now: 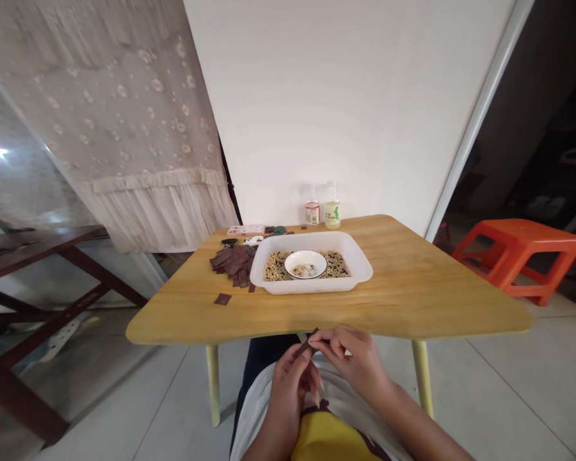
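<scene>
My left hand point(288, 390) and my right hand point(350, 358) are held together just below the near edge of the wooden table point(413, 294), over my lap. Between their fingers is a narrow dark brown strip point(306, 346), possibly leather or card. Its lower end is pinched by my left fingers, and my right fingertips press near its upper part. On the table, a heap of similar dark brown pieces point(231, 265) lies left of a white rectangular tray point(312, 241) holding beans and a small white bowl point(306, 264). One loose piece point(223, 299) lies nearer me.
Two small bottles point(312, 212) point(332, 211) stand at the table's far edge, beside a pink box point(246, 230) and small dark items. A white wall rises behind the table. An orange stool point(518, 253) stands on the right, and a dark wooden table frame point(29, 256) on the left.
</scene>
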Available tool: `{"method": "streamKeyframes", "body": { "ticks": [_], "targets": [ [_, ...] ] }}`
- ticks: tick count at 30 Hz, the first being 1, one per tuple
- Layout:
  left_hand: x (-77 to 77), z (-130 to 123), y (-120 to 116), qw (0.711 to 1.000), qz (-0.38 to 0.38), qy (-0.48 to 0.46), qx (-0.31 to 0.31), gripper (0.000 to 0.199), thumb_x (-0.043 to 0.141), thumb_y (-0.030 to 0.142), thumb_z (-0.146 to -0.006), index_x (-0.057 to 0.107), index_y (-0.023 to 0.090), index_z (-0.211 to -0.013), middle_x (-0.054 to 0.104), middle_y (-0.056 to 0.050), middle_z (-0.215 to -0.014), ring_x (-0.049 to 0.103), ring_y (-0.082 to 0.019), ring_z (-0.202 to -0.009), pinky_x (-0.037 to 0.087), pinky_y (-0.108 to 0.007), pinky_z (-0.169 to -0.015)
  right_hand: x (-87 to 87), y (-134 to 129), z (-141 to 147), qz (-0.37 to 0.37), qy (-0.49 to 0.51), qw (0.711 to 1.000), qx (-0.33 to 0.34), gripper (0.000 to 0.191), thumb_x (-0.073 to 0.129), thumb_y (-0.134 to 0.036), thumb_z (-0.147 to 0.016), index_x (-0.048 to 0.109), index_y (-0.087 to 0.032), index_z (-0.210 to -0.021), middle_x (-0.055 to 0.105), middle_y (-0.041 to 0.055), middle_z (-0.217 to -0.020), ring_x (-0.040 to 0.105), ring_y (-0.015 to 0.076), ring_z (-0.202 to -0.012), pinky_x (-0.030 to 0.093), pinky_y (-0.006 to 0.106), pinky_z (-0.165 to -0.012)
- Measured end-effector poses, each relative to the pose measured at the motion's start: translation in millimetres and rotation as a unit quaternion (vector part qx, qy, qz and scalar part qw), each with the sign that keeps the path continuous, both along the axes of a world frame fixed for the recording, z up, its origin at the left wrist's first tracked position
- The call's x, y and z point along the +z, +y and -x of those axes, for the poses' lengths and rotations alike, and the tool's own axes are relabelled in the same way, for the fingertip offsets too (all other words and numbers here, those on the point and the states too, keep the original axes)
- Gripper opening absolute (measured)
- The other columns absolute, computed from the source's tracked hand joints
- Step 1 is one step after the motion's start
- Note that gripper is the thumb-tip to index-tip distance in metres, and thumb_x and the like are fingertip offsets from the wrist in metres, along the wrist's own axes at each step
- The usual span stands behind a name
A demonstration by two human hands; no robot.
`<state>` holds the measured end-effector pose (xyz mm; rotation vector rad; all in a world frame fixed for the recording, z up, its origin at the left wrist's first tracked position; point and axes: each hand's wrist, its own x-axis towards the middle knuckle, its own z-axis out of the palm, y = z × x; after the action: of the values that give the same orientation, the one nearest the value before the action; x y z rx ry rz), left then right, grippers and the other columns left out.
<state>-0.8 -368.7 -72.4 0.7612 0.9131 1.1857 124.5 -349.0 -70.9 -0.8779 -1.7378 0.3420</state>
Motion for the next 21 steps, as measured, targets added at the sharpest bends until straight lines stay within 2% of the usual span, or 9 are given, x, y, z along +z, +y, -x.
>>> {"method": "streamKeyframes", "body": {
  "ticks": [5,11,21],
  "targets": [
    [-0.6,0.5,0.1,1.0,0.004,-0.003,-0.001,0.028,0.063,0.037,-0.065,0.057,0.012,-0.075,0.05,0.004,-0.04,0.038,-0.005,-0.032,0.031,-0.015,-0.033,0.5,0.9,0.0,0.009,0.022,1.0,-0.015,0.034,0.056,-0.014,-0.076,0.031,-0.021,-0.053,0.066,0.0004,-0.071,0.063,0.0132,-0.07,0.047,0.023,-0.058],
    [-5.0,1.7,1.8,1.0,0.008,-0.008,-0.003,0.026,0.063,0.037,-0.065,0.055,0.013,-0.072,0.049,0.004,-0.04,0.038,-0.005,-0.031,0.03,-0.015,-0.032,2.6,-0.9,0.6,0.001,-0.018,1.0,0.015,0.033,0.055,-0.015,-0.076,0.032,-0.02,-0.053,0.067,-0.0015,-0.072,0.062,0.0114,-0.065,0.046,0.023,-0.057],
    [-1.8,0.1,-0.5,1.0,0.007,-0.002,-0.005,0.026,0.063,0.037,-0.066,0.055,0.013,-0.072,0.05,0.004,-0.04,0.037,-0.004,-0.03,0.029,-0.014,-0.032,1.3,1.1,-0.9,0.001,-0.004,1.0,0.005,0.034,0.055,-0.014,-0.076,0.031,-0.02,-0.053,0.066,-0.0016,-0.071,0.062,0.0111,-0.068,0.045,0.022,-0.058]
  ]
}}
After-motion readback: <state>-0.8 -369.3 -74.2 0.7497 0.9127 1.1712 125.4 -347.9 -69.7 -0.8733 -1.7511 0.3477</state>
